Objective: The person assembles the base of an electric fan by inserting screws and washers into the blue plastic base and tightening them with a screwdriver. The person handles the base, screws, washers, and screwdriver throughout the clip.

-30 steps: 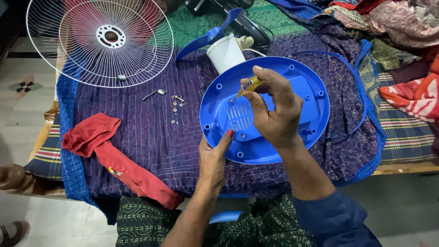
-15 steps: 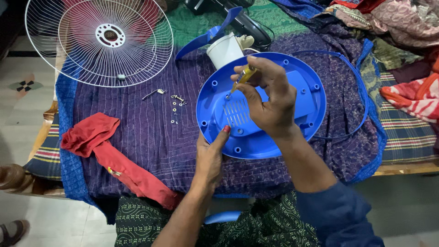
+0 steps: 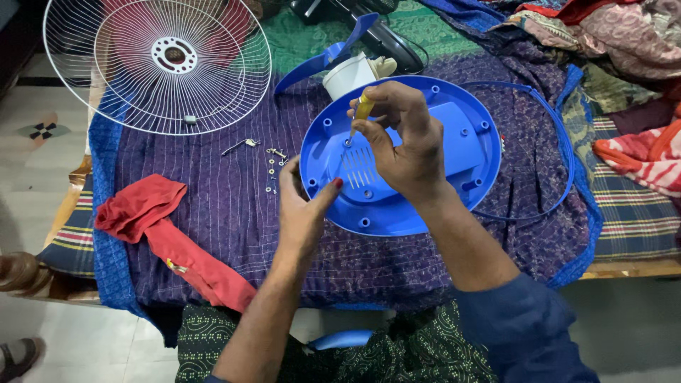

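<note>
A round blue plastic fan base (image 3: pixel 454 152) lies underside up on a purple quilted cloth (image 3: pixel 227 206). My right hand (image 3: pixel 401 145) grips a small yellow-handled screwdriver (image 3: pixel 363 108), whose tip is set at a screw hole beside the slotted vent (image 3: pixel 358 169). My left hand (image 3: pixel 301 209) steadies the near-left rim of the base, with the thumb resting on it. A white cylindrical part (image 3: pixel 347 74) and a blue fan blade (image 3: pixel 323 57) stick out behind the base.
A white wire fan guard (image 3: pixel 156 64) lies at the back left. Loose screws and washers (image 3: pixel 273 167) sit on the cloth left of the base, and a red rag (image 3: pixel 163 234) lies at the near left. A thin blue ring (image 3: pixel 553 142) curves around the right side. Piled fabrics fill the far right.
The blue base has shifted left and slightly away. My right hand moved with it, raising the screwdriver more upright. My left hand slid up along the rim.
</note>
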